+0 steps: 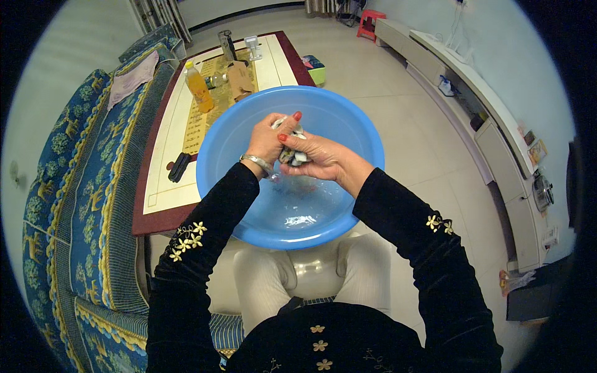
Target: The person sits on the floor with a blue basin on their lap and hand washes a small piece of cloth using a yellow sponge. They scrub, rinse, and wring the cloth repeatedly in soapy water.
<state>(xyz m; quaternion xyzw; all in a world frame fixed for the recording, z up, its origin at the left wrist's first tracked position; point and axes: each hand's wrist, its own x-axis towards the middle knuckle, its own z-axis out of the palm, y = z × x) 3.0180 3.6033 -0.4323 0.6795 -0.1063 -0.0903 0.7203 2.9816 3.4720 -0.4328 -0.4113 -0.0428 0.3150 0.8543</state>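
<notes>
Both of my hands squeeze a bunched, wet patterned cloth (295,157) above a blue plastic basin (345,105). My left hand (268,140), with a silver bangle at the wrist, grips the cloth from the left and top. From the right, my right hand (322,156) closes around its lower part, thumb across the front. Most of the cloth is hidden inside my fingers. Below them, rippled water (298,200) with bright reflections lies in the basin, which overlaps the near right side of a low table.
On the table (158,186) stand a bottle of orange drink (199,88), a cardboard box (241,80), a dark cylinder (227,45) and a black case (179,167). A patterned sofa (88,186) runs along the left. A long cabinet (494,140) lines the right wall; a red stool (371,23) is far off.
</notes>
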